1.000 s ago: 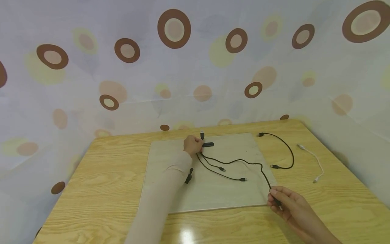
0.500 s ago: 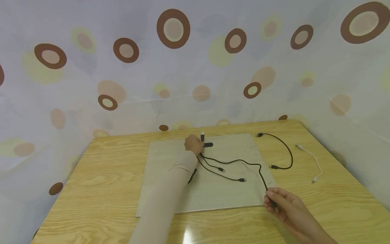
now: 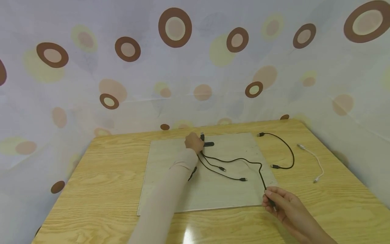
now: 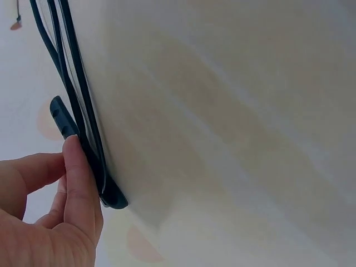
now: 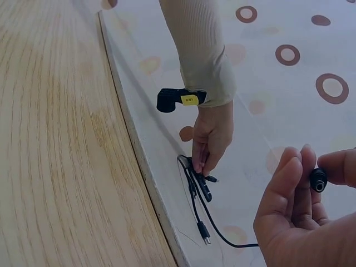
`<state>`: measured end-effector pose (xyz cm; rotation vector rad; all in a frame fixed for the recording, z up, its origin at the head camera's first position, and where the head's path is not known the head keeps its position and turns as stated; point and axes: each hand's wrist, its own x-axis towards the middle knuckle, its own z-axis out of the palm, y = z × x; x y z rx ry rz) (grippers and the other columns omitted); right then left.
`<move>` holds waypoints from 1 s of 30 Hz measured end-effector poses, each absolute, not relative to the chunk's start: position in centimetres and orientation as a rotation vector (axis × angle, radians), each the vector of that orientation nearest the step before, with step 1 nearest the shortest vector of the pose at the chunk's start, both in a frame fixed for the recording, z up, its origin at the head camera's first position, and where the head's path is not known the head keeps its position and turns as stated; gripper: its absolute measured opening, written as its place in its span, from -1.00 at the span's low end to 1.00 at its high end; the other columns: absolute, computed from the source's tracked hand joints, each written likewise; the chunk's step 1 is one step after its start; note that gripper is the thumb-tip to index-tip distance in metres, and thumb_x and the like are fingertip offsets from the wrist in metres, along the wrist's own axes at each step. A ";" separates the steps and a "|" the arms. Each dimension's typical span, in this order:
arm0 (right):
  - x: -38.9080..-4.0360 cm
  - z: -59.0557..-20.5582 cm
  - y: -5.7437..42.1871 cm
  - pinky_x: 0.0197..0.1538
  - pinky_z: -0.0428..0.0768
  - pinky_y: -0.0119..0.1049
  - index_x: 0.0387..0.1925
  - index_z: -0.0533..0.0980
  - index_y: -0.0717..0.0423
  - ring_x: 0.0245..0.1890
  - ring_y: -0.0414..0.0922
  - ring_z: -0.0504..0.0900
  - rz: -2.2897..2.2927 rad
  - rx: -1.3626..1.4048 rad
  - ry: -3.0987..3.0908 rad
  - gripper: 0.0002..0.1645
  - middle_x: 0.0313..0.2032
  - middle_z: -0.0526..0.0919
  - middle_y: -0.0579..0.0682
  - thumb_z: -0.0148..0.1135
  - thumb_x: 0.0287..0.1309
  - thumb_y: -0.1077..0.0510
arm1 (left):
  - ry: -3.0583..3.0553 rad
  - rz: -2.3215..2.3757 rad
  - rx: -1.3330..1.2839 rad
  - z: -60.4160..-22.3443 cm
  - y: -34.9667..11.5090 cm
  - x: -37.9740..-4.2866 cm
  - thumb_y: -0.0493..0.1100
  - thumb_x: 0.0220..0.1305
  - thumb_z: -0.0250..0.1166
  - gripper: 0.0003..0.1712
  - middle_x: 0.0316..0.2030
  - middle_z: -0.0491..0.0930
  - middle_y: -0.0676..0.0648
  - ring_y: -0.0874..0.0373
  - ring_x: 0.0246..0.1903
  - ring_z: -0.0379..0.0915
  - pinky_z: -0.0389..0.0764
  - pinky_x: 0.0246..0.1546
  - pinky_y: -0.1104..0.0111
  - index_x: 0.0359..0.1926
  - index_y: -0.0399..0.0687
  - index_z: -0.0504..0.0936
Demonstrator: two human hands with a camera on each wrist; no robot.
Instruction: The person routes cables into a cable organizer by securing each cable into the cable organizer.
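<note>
At the board's far side my left hand point(image 3: 194, 143) pinches a black slotted cable clip point(image 4: 65, 118) between thumb and fingers. Several black cables point(image 4: 78, 83) run through the clip, side by side in the left wrist view. A USB plug point(image 3: 202, 136) sticks out beyond the hand, and two more plug ends lie on the pale board point(image 3: 219, 196). One longer cable point(image 3: 240, 159) bends across the board to my right hand point(image 3: 287, 211). That hand pinches its black round barrel plug point(image 5: 318, 181) at the board's near right corner, the hollow tip showing.
Right of the board, a short black USB cable point(image 3: 290, 149) and a short white cable point(image 3: 317, 160) lie on the wooden table point(image 3: 97, 179). A patterned cloth point(image 3: 137, 84) hangs behind. A small dark object point(image 3: 192, 173) shows beside the left sleeve.
My left hand has shifted slightly right, covering a bit more of the clip. The right hand has drawn slightly left with the plug. The loose cables at right stay put.
</note>
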<state>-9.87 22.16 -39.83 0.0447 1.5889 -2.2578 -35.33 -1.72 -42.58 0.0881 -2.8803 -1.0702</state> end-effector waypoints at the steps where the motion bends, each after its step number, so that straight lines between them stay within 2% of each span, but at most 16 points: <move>1: -9.9 -39.8 22.1 -0.14 0.52 -0.45 -0.22 0.45 0.02 -0.31 -0.27 0.54 -2.257 0.052 1.590 -0.84 -0.34 0.54 -0.15 -0.07 0.28 0.13 | -2.884 -1.075 0.090 -42.5 -1.7 -35.3 -0.29 0.11 0.10 -0.82 -0.59 0.56 -0.13 0.09 -0.64 0.45 0.40 -0.75 0.41 -0.54 -0.23 0.58; 8: -9.8 -39.9 22.0 -0.17 0.53 -0.46 -0.24 0.45 0.02 -0.32 -0.27 0.54 -2.267 0.075 1.595 -0.85 -0.35 0.55 -0.15 -0.06 0.27 0.13 | -2.910 -1.109 0.133 -42.4 -1.7 -35.4 -0.27 0.13 0.12 -0.86 -0.49 0.57 -0.16 0.06 -0.59 0.46 0.38 -0.74 0.41 -0.37 -0.25 0.57; 15: -9.7 -40.0 22.0 -0.18 0.53 -0.45 -0.25 0.46 0.02 -0.34 -0.29 0.52 -2.263 0.045 1.600 -0.84 -0.36 0.55 -0.15 -0.08 0.28 0.13 | -2.936 -1.112 0.154 -42.6 -1.6 -35.8 -0.26 0.13 0.14 -0.86 -0.51 0.55 -0.15 0.07 -0.64 0.43 0.36 -0.79 0.40 -0.35 -0.26 0.58; 22: -9.8 -39.8 22.0 -0.18 0.53 -0.45 -0.24 0.45 0.04 -0.33 -0.27 0.54 -2.268 0.033 1.595 -0.84 -0.36 0.54 -0.15 -0.08 0.28 0.13 | -2.941 -1.220 0.224 -42.8 -1.6 -36.7 -0.28 0.13 0.13 -0.81 -0.45 0.56 -0.21 0.00 -0.56 0.49 0.50 -0.67 0.30 -0.26 -0.31 0.56; 26: -9.7 -39.6 22.0 -0.18 0.53 -0.46 -0.23 0.45 0.02 -0.32 -0.27 0.55 -2.274 0.035 1.559 -0.84 -0.35 0.55 -0.15 -0.08 0.28 0.14 | -2.928 -1.221 0.222 -43.1 -1.7 -36.9 -0.34 0.03 0.18 -0.86 -0.52 0.55 -0.21 0.00 -0.61 0.47 0.49 -0.69 0.30 -0.35 -0.34 0.56; 30: -9.6 -39.7 22.0 -0.17 0.53 -0.47 -0.24 0.46 0.02 -0.32 -0.27 0.55 -2.279 0.043 1.532 -0.83 -0.36 0.55 -0.15 -0.09 0.28 0.15 | -2.933 -1.237 0.213 -42.5 -1.7 -36.2 -0.31 0.12 0.13 -0.87 -0.55 0.56 -0.19 0.01 -0.61 0.48 0.49 -0.69 0.32 -0.42 -0.31 0.57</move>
